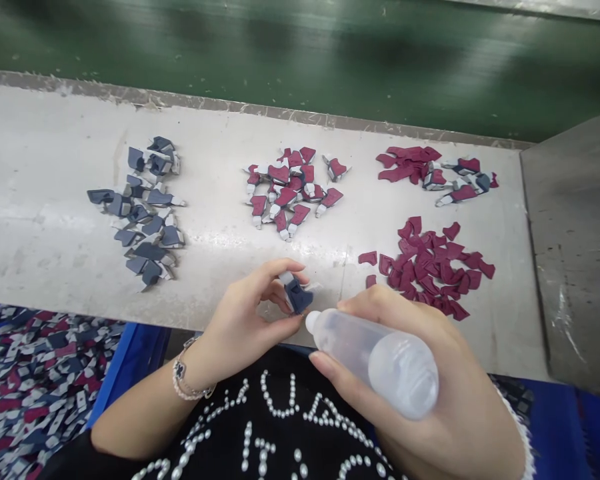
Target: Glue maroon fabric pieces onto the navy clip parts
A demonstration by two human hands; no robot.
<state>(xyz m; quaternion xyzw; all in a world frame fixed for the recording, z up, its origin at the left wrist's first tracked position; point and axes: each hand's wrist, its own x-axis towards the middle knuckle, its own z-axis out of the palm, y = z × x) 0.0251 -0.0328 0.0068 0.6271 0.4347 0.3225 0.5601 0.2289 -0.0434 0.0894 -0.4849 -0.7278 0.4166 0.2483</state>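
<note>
My left hand [245, 317], wearing a beaded bracelet, pinches a small navy-and-white shoe-upper piece [298, 298] between thumb and fingers. My right hand [420, 393] grips a translucent plastic squeeze bottle [375, 357], its rounded nozzle tip a short gap from the navy piece. Ahead on the white work surface [55, 167] lie a loose pile of navy pieces [145, 213] and a pile of maroon-and-white pieces [290, 190]. Further right are a mixed maroon pile [435, 170] and a heap of plain maroon cutouts [430, 267].
A green conveyor belt [280, 47] runs beyond the surface's far edge. A grey panel [575, 247] stands at the right. Below the near edge at the left, a blue bin [130, 360] holds many mixed pieces [40, 380].
</note>
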